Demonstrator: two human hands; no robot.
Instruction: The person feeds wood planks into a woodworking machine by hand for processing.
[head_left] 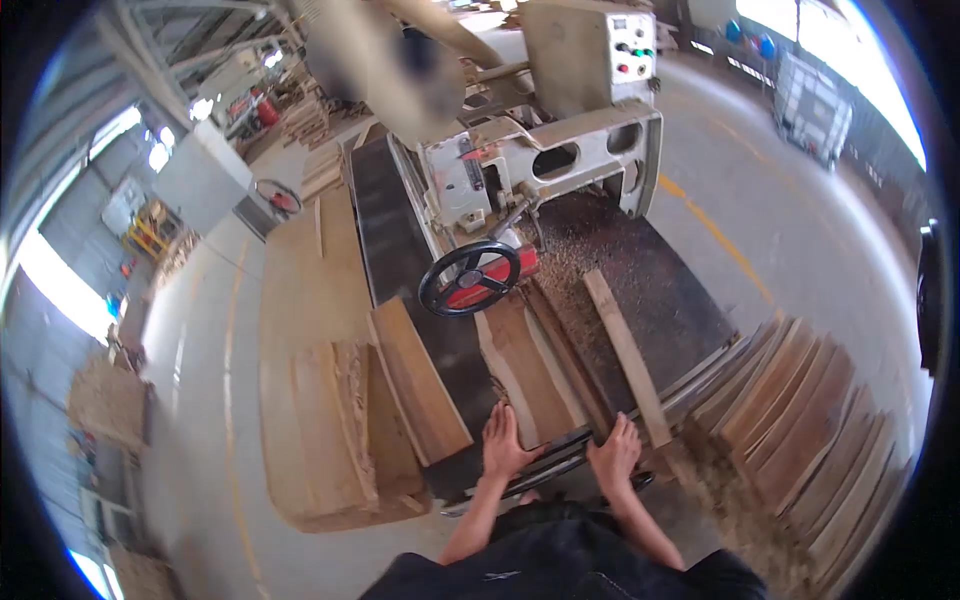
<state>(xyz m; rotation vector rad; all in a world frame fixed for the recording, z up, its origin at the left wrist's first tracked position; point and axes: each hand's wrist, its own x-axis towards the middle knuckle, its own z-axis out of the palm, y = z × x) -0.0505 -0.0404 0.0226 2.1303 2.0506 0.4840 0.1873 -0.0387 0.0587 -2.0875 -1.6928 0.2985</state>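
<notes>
A rough-edged wooden board (538, 378) lies lengthwise on the dark machine table, its far end beneath the black handwheel (470, 279). My left hand (507, 446) rests at the board's near left corner, fingers stretched forward and thumb pointing across its end. On the other side, my right hand (615, 457) is by the near right corner, fingers extended beside the dark guide rail (570, 350). Neither hand is wrapped round anything. Right of the rail, a narrow wood strip (628, 355) lies on the table among sawdust.
Left of my board, another plank (420, 385) lies on the machine's edge. A side table (300, 430) bears more rough boards (345, 420). Stacked planks (800, 420) stand at the right. Ahead are the machine's frame and a control box (630, 50) with coloured buttons.
</notes>
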